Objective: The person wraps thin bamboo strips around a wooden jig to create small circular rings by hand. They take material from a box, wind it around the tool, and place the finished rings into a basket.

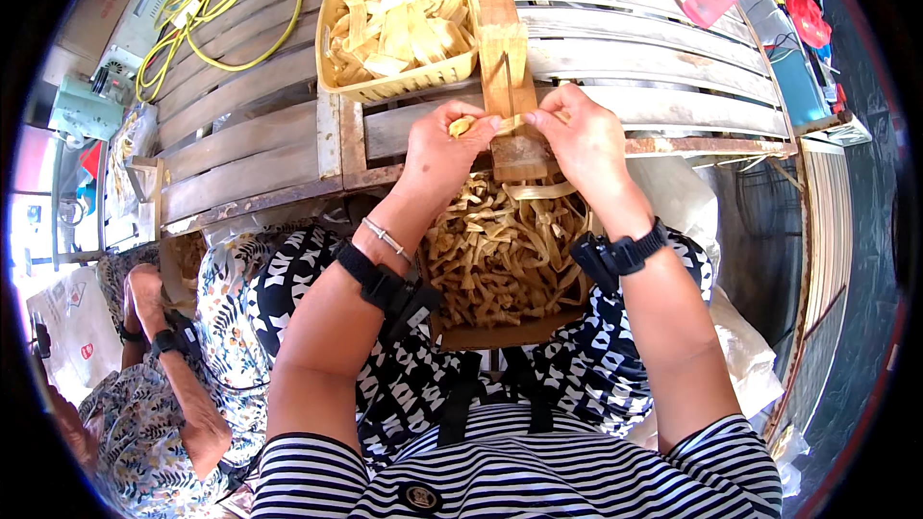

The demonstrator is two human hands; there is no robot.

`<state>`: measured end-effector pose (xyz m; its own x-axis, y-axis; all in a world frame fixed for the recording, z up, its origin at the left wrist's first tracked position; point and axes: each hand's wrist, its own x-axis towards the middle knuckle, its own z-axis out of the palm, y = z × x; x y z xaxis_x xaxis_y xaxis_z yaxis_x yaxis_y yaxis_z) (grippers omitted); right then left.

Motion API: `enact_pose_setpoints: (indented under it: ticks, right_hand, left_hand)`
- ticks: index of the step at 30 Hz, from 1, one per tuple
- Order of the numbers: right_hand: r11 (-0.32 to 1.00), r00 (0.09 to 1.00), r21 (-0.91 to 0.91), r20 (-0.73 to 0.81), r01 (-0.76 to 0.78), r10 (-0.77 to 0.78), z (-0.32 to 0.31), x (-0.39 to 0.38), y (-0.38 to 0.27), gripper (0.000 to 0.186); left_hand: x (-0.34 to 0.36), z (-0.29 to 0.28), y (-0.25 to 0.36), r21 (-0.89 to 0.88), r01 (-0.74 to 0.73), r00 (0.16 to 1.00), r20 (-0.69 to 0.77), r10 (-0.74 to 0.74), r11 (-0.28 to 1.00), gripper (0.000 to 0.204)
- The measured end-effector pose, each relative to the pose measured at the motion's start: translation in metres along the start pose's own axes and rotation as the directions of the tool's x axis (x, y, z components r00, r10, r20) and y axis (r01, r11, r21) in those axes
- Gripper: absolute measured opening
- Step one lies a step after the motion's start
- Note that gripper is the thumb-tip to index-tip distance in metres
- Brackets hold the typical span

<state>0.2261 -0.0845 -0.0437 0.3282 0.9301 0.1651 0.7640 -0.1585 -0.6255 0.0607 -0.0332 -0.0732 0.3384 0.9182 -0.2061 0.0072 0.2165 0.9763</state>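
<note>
The left hand (442,146) and right hand (586,139) pinch a yellow strip (510,123) between them, its length crosswise over the wooden block (505,62) (contact unclear).

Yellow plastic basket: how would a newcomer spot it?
Find the slatted wooden table across the top. On it, left of the brown wooden block, sits the basket. Its yellow sides and broad flat strips set it apart from the brown box of narrower, curled pieces below.
</note>
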Motion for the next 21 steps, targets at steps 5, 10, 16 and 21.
enact_pose_setpoints:
  ticks: [5, 10, 16, 21]
  right_hand:
    - [0.98, 0.984, 0.126, -0.111, 0.154, -0.141, -0.004, -0.008, 0.005, 0.014]
    - [0.858, 0.885, 0.269, 0.041, 0.437, -0.464, -0.012, -0.036, -0.032, 0.018]
    - [0.711, 0.932, 0.674, 0.093, 0.2, -0.35, -0.028, -0.043, -0.033, 0.007]
    - [0.78, 0.904, 0.625, 0.345, -0.019, -0.254, -0.043, -0.038, -0.03, 0.017]
  left_hand:
    - [-0.013, -0.015, 0.028, 0.443, -0.147, 0.979, -0.063, 0.194, 0.884, 0.023]
    - [-0.051, 0.0, 0.025, -0.113, 0.107, 0.972, 0.219, -0.08, 0.988, 0.023]
    - [-0.082, -0.012, 0.038, 0.084, 0.24, 0.514, 0.834, -0.2, 0.967, 0.024]
    - [-0.09, -0.019, 0.088, -0.063, -0.002, 0.651, 0.758, 0.05, 0.998, 0.029]
